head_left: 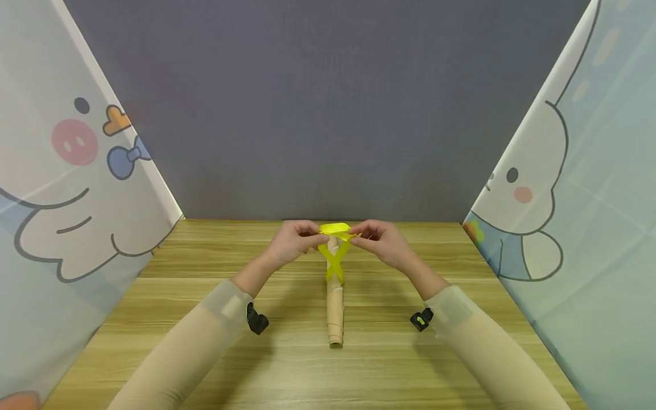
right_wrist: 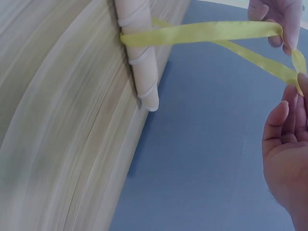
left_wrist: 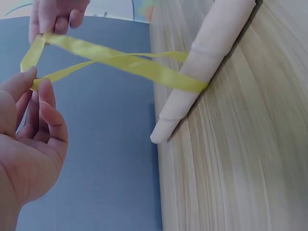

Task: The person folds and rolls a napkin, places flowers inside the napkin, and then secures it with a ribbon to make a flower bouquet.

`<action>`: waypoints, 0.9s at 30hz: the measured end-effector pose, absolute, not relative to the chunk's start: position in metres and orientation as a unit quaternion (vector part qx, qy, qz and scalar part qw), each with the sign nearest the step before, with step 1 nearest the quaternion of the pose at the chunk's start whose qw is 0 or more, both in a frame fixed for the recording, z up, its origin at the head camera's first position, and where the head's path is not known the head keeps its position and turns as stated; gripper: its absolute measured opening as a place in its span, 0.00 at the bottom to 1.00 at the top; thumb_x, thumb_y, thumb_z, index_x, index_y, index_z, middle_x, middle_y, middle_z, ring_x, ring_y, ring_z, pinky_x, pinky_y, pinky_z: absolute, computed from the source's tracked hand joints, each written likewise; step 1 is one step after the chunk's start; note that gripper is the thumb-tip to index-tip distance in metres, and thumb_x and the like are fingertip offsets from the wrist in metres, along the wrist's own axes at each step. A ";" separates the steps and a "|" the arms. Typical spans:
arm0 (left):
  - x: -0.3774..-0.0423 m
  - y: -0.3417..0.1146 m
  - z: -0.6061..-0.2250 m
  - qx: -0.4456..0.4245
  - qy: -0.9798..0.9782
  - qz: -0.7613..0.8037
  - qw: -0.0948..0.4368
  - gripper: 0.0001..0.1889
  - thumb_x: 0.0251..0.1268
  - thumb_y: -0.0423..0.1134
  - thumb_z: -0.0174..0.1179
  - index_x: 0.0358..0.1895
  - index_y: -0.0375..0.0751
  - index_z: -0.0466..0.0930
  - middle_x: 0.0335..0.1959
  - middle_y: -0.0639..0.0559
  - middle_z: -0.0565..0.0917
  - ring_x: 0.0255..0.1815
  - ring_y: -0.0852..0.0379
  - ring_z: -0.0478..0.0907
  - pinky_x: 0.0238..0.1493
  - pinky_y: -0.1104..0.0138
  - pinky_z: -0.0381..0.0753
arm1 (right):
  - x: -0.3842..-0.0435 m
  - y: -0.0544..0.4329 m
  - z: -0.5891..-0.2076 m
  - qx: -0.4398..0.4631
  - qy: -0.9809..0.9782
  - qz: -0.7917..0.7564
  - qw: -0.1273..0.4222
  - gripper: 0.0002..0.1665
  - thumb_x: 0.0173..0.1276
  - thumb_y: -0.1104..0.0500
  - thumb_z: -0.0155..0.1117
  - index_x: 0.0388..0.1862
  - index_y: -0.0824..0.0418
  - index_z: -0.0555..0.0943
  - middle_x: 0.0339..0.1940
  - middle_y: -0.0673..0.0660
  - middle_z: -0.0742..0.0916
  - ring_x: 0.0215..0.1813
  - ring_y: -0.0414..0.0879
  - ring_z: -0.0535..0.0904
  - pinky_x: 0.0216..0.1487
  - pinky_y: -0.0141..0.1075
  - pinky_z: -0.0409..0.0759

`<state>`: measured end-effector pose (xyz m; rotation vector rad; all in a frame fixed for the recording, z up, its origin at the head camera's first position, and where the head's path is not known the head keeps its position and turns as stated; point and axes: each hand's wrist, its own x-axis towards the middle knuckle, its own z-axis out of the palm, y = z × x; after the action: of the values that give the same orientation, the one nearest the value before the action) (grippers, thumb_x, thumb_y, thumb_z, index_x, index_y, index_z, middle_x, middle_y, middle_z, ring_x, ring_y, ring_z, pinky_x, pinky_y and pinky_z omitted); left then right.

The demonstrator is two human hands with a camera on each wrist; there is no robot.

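A beige rolled-up sheet lies lengthwise on the table, its near end showing a spiral edge. Round its farther half runs a yellow ribbon, whose two lengths rise from the roll and cross each other. My left hand pinches the ribbon above the roll between thumb and fingers. Opposite it, my right hand pinches the ribbon the same way. Between the two hands a short stretch of ribbon spans in the left wrist view. Both hands are raised off the table, as the right wrist view shows of the ribbon too.
The wood-grain table ends at a dark grey panel at the back. Cartoon-printed cloth walls stand on the left and right. A black wrist device sits at the left cuff, another at the right.
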<state>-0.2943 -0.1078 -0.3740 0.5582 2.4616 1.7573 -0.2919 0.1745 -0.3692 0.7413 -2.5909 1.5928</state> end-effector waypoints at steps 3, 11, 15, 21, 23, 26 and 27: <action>-0.296 -0.114 -0.376 0.180 0.799 0.573 0.032 0.12 0.76 0.43 0.73 0.52 0.40 0.93 0.39 0.41 0.91 0.32 0.55 0.83 0.31 0.68 0.79 | -0.291 0.181 -0.370 0.237 -0.830 0.505 0.009 0.12 0.77 0.57 0.75 0.56 0.58 0.91 0.45 0.58 0.91 0.40 0.55 0.83 0.37 0.35 0.80; -0.296 -0.125 -0.380 0.167 0.790 0.588 0.047 0.15 0.79 0.39 0.70 0.63 0.41 0.86 0.46 0.35 0.93 0.33 0.53 0.88 0.30 0.65 0.82 | -0.289 0.193 -0.373 0.230 -0.832 0.505 0.010 0.15 0.78 0.59 0.74 0.61 0.59 0.90 0.49 0.60 0.92 0.41 0.44 0.84 0.40 0.31 0.83; -0.296 -0.127 -0.381 0.172 0.788 0.589 0.042 0.13 0.79 0.37 0.69 0.60 0.37 0.89 0.47 0.35 0.93 0.37 0.48 0.90 0.40 0.61 0.91 | -0.289 0.196 -0.372 0.225 -0.837 0.498 0.018 0.13 0.79 0.58 0.74 0.57 0.58 0.92 0.52 0.60 0.93 0.39 0.43 0.84 0.39 0.31 0.83; -0.297 -0.130 -0.383 0.187 0.802 0.565 0.048 0.18 0.75 0.33 0.71 0.64 0.33 0.88 0.50 0.40 0.92 0.46 0.53 0.91 0.54 0.57 0.92 | -0.291 0.198 -0.370 0.236 -0.845 0.478 0.043 0.09 0.79 0.58 0.73 0.53 0.57 0.94 0.52 0.59 0.91 0.36 0.44 0.78 0.35 0.31 0.77; -0.297 -0.131 -0.384 0.188 0.812 0.551 0.044 0.20 0.73 0.32 0.72 0.66 0.32 0.86 0.51 0.40 0.91 0.48 0.54 0.90 0.56 0.56 0.92 | -0.291 0.197 -0.368 0.244 -0.844 0.474 0.048 0.09 0.80 0.59 0.72 0.53 0.58 0.93 0.55 0.59 0.90 0.38 0.44 0.79 0.37 0.30 0.78; -0.297 -0.131 -0.387 0.182 0.828 0.530 0.031 0.20 0.73 0.32 0.73 0.65 0.33 0.87 0.51 0.40 0.92 0.49 0.54 0.89 0.56 0.57 0.92 | -0.290 0.196 -0.365 0.243 -0.843 0.478 0.047 0.09 0.80 0.58 0.72 0.54 0.57 0.93 0.54 0.60 0.90 0.38 0.45 0.79 0.36 0.31 0.78; -0.296 -0.131 -0.388 0.175 0.831 0.527 0.028 0.18 0.74 0.33 0.73 0.64 0.34 0.88 0.51 0.40 0.92 0.50 0.54 0.90 0.55 0.58 0.92 | -0.290 0.195 -0.364 0.241 -0.841 0.482 0.043 0.09 0.80 0.58 0.72 0.54 0.57 0.93 0.53 0.61 0.91 0.37 0.45 0.79 0.35 0.31 0.78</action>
<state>-0.2964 -0.1307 -0.3883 0.5395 2.5665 1.6256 -0.2895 0.1953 -0.3643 0.7358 -2.5737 1.4753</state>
